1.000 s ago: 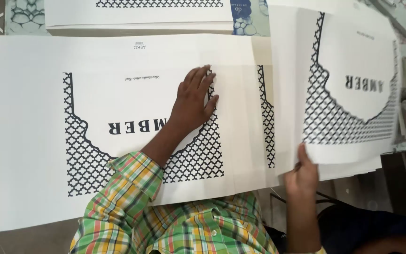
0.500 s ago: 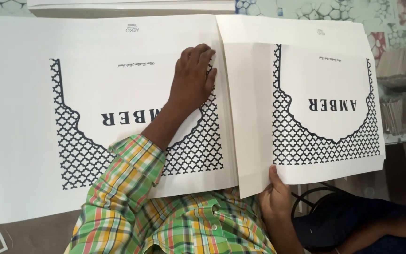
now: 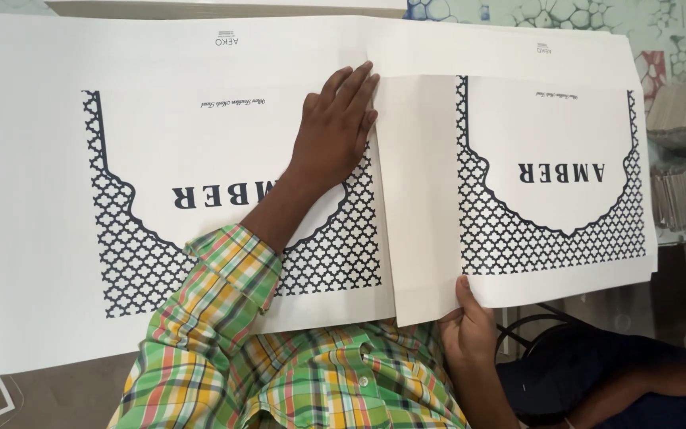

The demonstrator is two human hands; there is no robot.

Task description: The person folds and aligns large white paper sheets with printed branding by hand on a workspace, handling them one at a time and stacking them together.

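1. A large white printed sheet (image 3: pixel 57 199) with a dark lattice pattern lies flat on the left.
2. A second white printed sheet (image 3: pixel 518 119) of the same design overlaps its right edge.
3. The left hand (image 3: pixel 333 131) lies released, palm flat, fingers spread, on the left sheet by the overlap.
4. The right hand (image 3: pixel 470 330) pinches the second sheet's near edge.

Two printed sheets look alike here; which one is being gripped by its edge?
The right-hand sheet: the right hand pinches its lower edge, and it overlaps the other. The left-hand sheet lies flat under the left hand's open palm.
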